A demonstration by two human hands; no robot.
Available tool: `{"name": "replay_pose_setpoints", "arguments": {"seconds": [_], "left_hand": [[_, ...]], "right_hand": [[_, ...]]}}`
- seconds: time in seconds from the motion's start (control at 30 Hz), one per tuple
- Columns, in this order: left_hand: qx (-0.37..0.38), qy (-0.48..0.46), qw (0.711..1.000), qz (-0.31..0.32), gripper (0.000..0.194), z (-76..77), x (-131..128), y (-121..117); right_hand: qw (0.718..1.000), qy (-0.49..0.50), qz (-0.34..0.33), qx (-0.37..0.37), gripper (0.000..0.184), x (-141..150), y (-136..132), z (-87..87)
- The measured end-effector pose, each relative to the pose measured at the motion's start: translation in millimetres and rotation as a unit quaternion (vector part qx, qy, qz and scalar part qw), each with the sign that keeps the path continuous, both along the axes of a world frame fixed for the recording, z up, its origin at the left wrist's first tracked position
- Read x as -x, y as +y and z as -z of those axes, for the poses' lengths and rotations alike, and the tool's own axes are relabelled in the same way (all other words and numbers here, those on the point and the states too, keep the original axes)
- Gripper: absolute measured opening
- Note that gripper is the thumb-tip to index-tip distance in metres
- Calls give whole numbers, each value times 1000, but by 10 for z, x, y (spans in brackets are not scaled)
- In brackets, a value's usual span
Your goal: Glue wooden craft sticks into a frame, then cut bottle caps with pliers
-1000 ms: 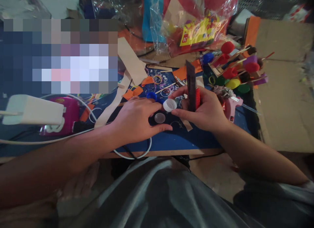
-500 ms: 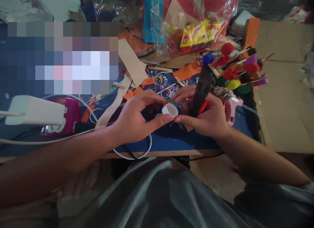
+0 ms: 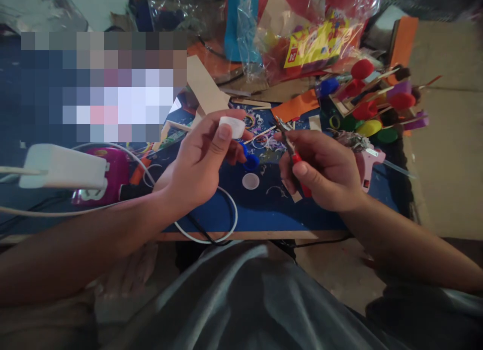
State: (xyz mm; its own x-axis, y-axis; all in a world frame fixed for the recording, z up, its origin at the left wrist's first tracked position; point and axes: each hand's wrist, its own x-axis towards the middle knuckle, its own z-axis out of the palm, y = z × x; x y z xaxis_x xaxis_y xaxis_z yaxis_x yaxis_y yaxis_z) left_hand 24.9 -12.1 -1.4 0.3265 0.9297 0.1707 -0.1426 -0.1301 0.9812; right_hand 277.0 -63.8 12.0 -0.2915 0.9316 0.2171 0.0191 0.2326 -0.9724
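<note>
My left hand point(image 3: 206, 156) is closed on a white bottle cap point(image 3: 233, 127), pinched between thumb and fingers and raised above the table. My right hand point(image 3: 324, 169) grips a red-handled tool point(image 3: 297, 161) with a narrow dark metal end pointing up and away from me; its exact kind is unclear. The two hands are apart. Between them on the blue tabletop point(image 3: 260, 211) lies another white cap point(image 3: 250, 181), with a blue cap point(image 3: 251, 162) just behind it, near my left fingertips.
A pink glue gun point(image 3: 372, 164) lies right of my right hand. Behind it stand sticks with colored caps point(image 3: 366, 108). White cable point(image 3: 234, 214) loops by the front edge. A white charger point(image 3: 64, 166) and magenta power strip point(image 3: 121, 164) are at left. Shavings and an orange strip point(image 3: 296, 106) lie behind.
My hands have separated. The left has lifted the white cap up and leftward; the right has turned the red-handled tool away from it. The white cap on the table is now in plain sight.
</note>
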Motion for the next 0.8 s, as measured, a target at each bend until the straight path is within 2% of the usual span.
{"name": "replay_pose_setpoints", "arguments": {"seconds": [0.1,0.17,0.3,0.43,0.67,0.8], "left_hand": [[1,-18,1000,14,50,4,4,-7],[-6,-7,1000,21,51,-3,5,-22],[-7,28,999,40,59,-31,11,-49],[-9,23,999,48,58,-40,13,-61],[-19,29,999,22,54,-46,1,-82],[-17,35,999,12,57,-46,0,-83]], "right_hand": [[997,-25,-67,3,42,-27,-21,-8],[995,-48,-85,-6,42,-34,-28,-12],[995,-66,-75,-13,43,-24,-30,-18],[994,-90,-66,-10,48,-12,-12,-42],[989,-121,-51,-66,43,0,28,-72],[988,-129,-49,-71,43,5,35,-60]]}}
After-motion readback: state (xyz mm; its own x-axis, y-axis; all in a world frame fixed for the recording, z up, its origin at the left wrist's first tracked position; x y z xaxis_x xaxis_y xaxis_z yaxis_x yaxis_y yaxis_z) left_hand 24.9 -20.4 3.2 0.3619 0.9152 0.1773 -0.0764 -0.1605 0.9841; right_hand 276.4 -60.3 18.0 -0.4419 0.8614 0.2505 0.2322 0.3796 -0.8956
